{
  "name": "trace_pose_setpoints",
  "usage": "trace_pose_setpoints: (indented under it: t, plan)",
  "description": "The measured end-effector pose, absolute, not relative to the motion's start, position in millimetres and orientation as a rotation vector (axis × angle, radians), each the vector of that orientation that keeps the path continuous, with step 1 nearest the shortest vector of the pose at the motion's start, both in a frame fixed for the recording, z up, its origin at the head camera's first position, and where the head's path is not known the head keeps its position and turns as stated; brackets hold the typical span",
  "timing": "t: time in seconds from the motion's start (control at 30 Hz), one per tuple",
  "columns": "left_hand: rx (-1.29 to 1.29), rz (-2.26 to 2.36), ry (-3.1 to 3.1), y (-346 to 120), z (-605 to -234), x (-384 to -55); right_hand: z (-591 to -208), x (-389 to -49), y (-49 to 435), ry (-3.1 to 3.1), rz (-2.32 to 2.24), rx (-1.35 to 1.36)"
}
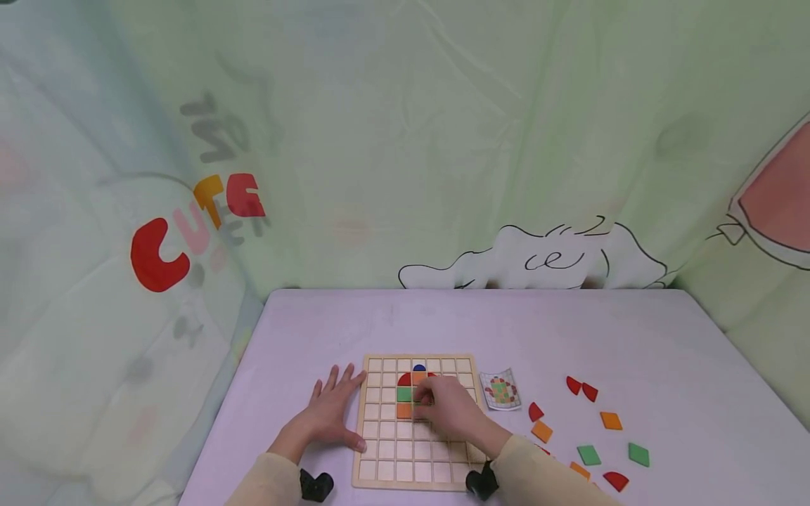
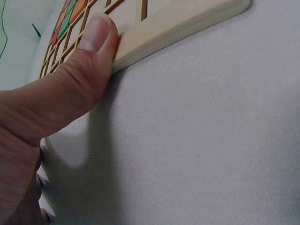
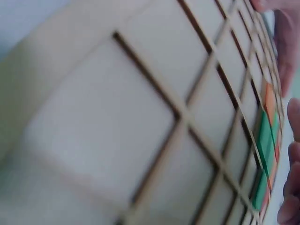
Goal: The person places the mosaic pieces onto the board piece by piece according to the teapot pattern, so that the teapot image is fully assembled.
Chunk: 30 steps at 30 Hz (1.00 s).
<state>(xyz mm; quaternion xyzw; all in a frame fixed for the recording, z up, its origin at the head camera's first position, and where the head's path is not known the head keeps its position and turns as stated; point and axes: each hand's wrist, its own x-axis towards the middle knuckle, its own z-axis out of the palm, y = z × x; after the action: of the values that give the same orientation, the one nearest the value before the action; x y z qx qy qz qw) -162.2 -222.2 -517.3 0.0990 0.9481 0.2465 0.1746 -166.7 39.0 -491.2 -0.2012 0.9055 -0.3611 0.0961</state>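
A wooden grid board [image 1: 386, 469] lies on the table, with a blue round piece [image 1: 419, 367] and red, orange and green pieces set in its upper cells. My left hand [image 1: 329, 414] is spread along the board's left side, and its thumb [image 2: 96, 40] rests on the wooden rim. Over the coloured pieces is my right hand [image 1: 452, 407], its bent fingers right at a green tile [image 3: 266, 140] and an orange tile [image 1: 404, 410]. I cannot tell whether a piece is between those fingertips, as the hand covers the spot.
A small printed pattern card [image 1: 500, 389] lies beside the board's right edge. Farther right are scattered loose pieces: red quarter-rounds [image 1: 590, 392], orange tiles [image 1: 611, 421] and green tiles [image 1: 639, 454]. The right sleeve [image 1: 538, 467] covers some of them. A curtain hangs behind the table.
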Motion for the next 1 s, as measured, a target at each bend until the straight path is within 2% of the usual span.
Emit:
trace_pose_setpoints:
  t: [0.27,0.47,1.0]
  plan:
    - [0.28,0.68,2.698,-222,-517,-162,-481,-170,99,2.663,-1.148,-0.481]
    - [0.288,0.703,2.696,-222,-516,-162,-477,-168,150,2.733,-1.152,-0.295]
    - [0.288,0.699,2.698,-221,-517,-161,-479,-152,281,2.872,-0.984,-0.019]
